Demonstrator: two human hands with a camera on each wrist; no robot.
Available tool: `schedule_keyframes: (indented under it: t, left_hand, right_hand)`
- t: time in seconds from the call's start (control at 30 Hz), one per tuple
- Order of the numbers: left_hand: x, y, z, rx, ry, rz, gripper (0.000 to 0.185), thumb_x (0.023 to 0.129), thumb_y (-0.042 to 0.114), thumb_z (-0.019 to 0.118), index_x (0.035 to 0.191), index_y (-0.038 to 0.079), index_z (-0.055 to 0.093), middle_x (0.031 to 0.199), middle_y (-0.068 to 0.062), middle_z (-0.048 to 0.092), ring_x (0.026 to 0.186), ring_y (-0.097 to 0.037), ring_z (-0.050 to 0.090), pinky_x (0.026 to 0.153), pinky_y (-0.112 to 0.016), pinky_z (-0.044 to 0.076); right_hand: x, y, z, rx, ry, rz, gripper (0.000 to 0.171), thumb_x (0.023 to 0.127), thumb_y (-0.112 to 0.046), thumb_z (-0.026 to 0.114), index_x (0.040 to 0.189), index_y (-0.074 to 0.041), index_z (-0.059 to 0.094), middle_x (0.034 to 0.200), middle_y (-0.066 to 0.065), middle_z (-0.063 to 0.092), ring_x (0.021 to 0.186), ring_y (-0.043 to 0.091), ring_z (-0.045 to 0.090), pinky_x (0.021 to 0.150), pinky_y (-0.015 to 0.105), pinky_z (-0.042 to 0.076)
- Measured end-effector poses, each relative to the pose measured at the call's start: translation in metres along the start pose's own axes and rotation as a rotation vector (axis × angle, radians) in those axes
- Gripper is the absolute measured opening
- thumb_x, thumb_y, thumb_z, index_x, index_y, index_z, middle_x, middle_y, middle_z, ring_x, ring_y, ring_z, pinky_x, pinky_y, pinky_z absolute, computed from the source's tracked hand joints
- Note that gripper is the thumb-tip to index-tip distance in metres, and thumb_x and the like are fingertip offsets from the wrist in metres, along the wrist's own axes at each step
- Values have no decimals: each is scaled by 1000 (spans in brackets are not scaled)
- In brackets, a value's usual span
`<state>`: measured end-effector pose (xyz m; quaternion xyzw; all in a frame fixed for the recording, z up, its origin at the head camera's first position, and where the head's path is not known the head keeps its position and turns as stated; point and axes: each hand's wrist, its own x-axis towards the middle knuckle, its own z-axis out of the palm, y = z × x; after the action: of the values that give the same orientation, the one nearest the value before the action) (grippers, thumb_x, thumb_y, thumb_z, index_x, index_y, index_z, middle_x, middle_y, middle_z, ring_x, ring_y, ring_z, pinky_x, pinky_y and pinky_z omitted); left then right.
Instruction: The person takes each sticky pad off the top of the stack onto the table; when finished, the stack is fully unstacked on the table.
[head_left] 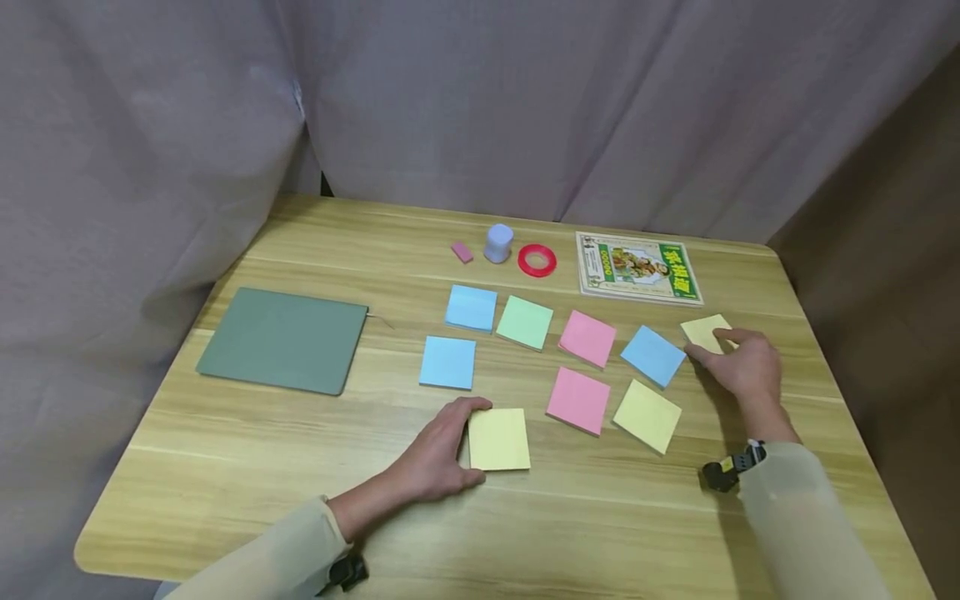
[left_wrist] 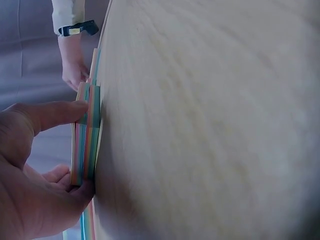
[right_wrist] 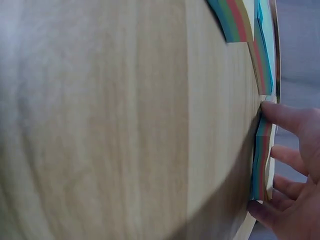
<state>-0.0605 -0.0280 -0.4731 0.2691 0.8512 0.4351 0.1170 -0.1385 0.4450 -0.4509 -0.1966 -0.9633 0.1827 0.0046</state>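
Observation:
Several square sticky-note pads lie on a wooden table (head_left: 247, 467). My left hand (head_left: 471, 442) grips the left edge of the near yellow pad (head_left: 501, 439), thumb and fingers on opposite sides. In the left wrist view its thumb (left_wrist: 55, 112) and a finger pinch the multicoloured edge of that pad (left_wrist: 86, 135). My right hand (head_left: 708, 343) holds the far yellow pad (head_left: 703, 329) at the right, a finger and the thumb on its edges. The right wrist view shows fingers (right_wrist: 287, 117) round that pad's edge (right_wrist: 261, 160).
Between the hands lie two blue pads (head_left: 447, 362), a green pad (head_left: 524, 322), two pink pads (head_left: 578, 400), another blue pad (head_left: 652, 355) and a yellow pad (head_left: 647, 415). Behind them are a pink eraser (head_left: 462, 252), a lavender cylinder (head_left: 498, 242), a red ring (head_left: 537, 260) and a book (head_left: 637, 267). A green mat (head_left: 285, 337) lies left. Curtains hang behind.

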Motion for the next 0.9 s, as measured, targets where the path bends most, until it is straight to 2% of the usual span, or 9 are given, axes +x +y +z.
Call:
schedule_keyframes:
  t: [0.2, 0.33, 0.43, 0.53, 0.7, 0.77, 0.9]
  left_hand:
    - [0, 0, -1, -15, -7, 5, 89, 63, 6, 88, 138, 7, 41, 133, -7, 51, 124, -20, 46, 104, -41, 39]
    - [0, 0, -1, -13, -7, 6, 89, 63, 6, 88, 138, 8, 41, 133, -7, 51, 123, -20, 46, 104, -41, 39]
    - [0, 0, -1, -15, 1, 8, 89, 62, 6, 88, 138, 8, 42, 132, -7, 51, 123, -20, 46, 104, -40, 39]
    - [-1, -1, -2, -12, 6, 9, 89, 62, 6, 88, 137, 7, 42, 132, -7, 51, 123, -20, 46, 104, -40, 39]
    - [-1, -2, -2, -11, 6, 9, 89, 62, 6, 89, 137, 7, 42, 132, -6, 51, 124, -20, 46, 104, -40, 39]
    - [0, -2, -2, -14, 0, 6, 89, 62, 7, 89, 138, 7, 42, 133, -6, 51, 124, -20, 46, 105, -40, 39]
    - [1, -2, -3, -12, -25, 3, 89, 63, 9, 89, 139, 8, 41, 135, -5, 50, 126, -18, 44, 106, -39, 38]
  right_hand:
    - [-5, -3, -7, 17, -39, -33, 78, 89, -56, 61, 135, 5, 51, 138, 37, 41, 125, 56, 36, 98, 62, 32]
    - [-15, -24, -15, 36, 14, -124, 69, 93, -49, 60, 134, 5, 52, 139, 35, 41, 126, 55, 35, 99, 63, 30]
    - [-30, -56, -18, 76, 55, -270, 58, 92, -40, 65, 130, 4, 57, 139, 32, 43, 125, 53, 38, 98, 64, 31]
    - [-50, -93, -12, 107, 36, -491, 50, 88, -30, 73, 125, 1, 63, 137, 26, 48, 123, 50, 43, 97, 63, 34]
    - [-98, -151, 9, 80, -152, -820, 45, 85, -28, 78, 124, -9, 67, 138, 12, 52, 127, 35, 47, 99, 55, 40]
    - [-119, -169, 21, 48, -246, -916, 47, 86, -33, 76, 127, -14, 66, 140, 8, 51, 129, 28, 46, 101, 51, 41]
    - [-149, -189, 46, -21, -355, -1088, 54, 84, -44, 75, 130, -16, 64, 142, 6, 50, 130, 21, 44, 106, 43, 38]
